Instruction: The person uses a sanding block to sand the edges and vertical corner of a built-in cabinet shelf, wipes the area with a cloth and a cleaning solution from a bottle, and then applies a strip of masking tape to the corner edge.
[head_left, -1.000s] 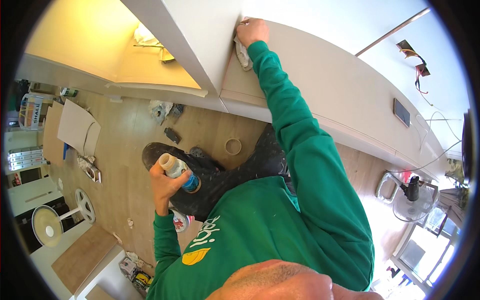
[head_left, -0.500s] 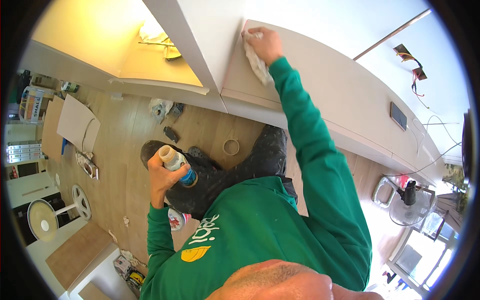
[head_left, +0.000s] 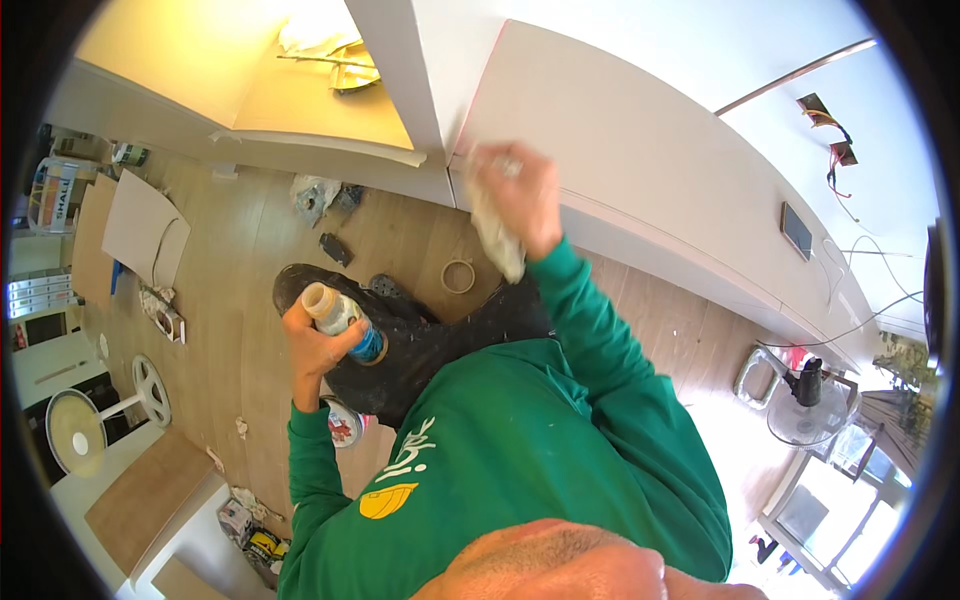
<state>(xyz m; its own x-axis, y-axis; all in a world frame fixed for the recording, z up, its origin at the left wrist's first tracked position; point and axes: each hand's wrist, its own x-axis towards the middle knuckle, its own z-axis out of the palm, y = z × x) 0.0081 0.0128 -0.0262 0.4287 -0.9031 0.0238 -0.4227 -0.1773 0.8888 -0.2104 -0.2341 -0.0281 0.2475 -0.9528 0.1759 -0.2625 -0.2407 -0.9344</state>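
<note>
Two hands busy: rag wiping white wall panel.
Left hand gripping bottle, right hand clutching rag; tilted bottle could slip, spilling onto floor.

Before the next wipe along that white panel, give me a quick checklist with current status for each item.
1. Right hand grips the rag: ok, the cloth hangs from the fist.
2. Rag against the white panel: cannot tell, the hand is blurred near the panel's corner edge.
3. Left hand holds the bottle securely: ok, fingers wrap its body.
4. Bottle upright: not ok, it tilts with its beige top toward the upper left.
5. Bottle capped: cannot tell, the top is too small to judge.
6. Footing below: not ok, a tape roll and other small items lie on the wooden floor.
</note>
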